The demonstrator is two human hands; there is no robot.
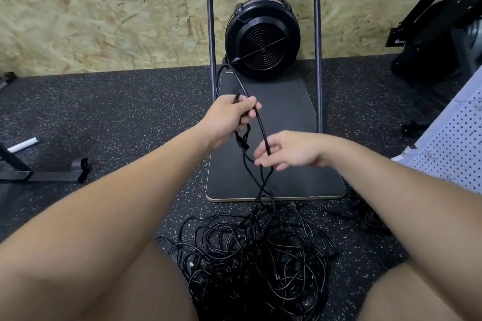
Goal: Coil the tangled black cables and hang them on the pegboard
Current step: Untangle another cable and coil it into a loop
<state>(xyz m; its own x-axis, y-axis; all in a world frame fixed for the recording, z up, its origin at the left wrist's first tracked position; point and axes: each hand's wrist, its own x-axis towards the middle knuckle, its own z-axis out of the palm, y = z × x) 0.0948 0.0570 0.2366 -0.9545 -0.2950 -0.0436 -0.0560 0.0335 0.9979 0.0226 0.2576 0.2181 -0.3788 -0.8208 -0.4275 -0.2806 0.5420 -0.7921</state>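
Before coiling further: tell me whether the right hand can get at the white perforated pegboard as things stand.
Probably yes: the white perforated pegboard leans at that side, nothing between, but the right hand is pinching the thin black cable.

I'm in what looks like a gym: speckled rubber floor (117, 112), an OSB board wall (104, 8), and a fan-wheel exercise machine (262, 39) on its black base board (287, 117).

Cables (260, 255): glossy black plastic jacket. Floor (117, 101): matt speckled rubber. Wall (104, 8): rough OSB wood. Pegboard (453, 148): smooth white, perforated. Fan housing (262, 39): semi-gloss black plastic.
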